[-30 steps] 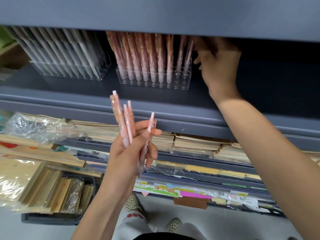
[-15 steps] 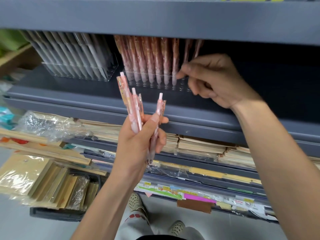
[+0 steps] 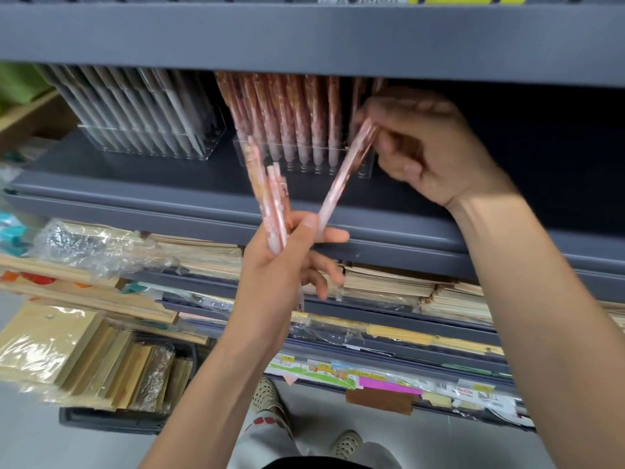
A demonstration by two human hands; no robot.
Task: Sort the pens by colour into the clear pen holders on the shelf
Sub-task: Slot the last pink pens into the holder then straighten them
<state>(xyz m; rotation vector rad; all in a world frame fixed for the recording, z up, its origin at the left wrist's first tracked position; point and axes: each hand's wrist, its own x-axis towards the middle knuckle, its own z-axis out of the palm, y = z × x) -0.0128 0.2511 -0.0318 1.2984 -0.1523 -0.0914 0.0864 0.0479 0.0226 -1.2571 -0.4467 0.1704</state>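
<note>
My left hand [image 3: 280,269] grips a small bunch of pink patterned pens [image 3: 270,198] upright in front of the grey shelf [image 3: 135,198]. My right hand [image 3: 426,147] pinches the top of one more pink pen [image 3: 341,177], which slants down to my left thumb. Behind them a clear pen holder [image 3: 367,164] stands on the shelf, filled with several pink pens [image 3: 291,120]. To its left a second clear pen holder [image 3: 216,137] carries several pale grey-white pens [image 3: 142,110].
The upper shelf's front edge [image 3: 304,38] overhangs the holders closely. Below are shelves with stacked paper pads [image 3: 389,282], plastic-wrapped packets [image 3: 84,245] and a dark crate [image 3: 111,421] of wrapped goods at lower left. The shelf right of the pink holder is dark.
My right hand came away from the pink holder, down toward my left hand, and now pinches one pen from the bunch. My left hand rose slightly.
</note>
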